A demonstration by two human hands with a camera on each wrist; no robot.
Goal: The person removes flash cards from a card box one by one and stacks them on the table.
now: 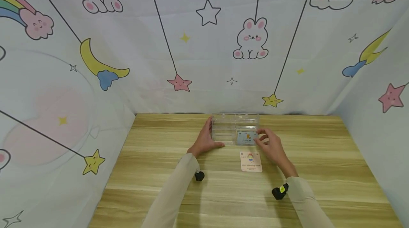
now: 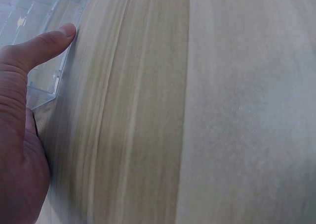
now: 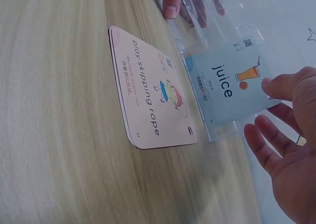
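Note:
A clear plastic card rack (image 1: pixel 223 126) with several slots stands near the back of the table. My left hand (image 1: pixel 205 140) grips its left side, with the thumb (image 2: pixel 52 42) along the front bottom edge and the fingers around the side wall. The light blue "juice" flashcard (image 3: pixel 229 83) sits in the front right slot of the rack. My right hand (image 1: pixel 270 145) pinches this card at its right edge, thumb on the printed face and index finger behind. The other right fingers are loosely bent beside the rack.
A pink "play skipping rope" flashcard (image 3: pixel 150 93) lies flat on the wooden table (image 1: pixel 223 199), in front of the rack's right half. Behind the rack, a white printed curtain (image 1: pixel 217 96) hangs at the table's far edge.

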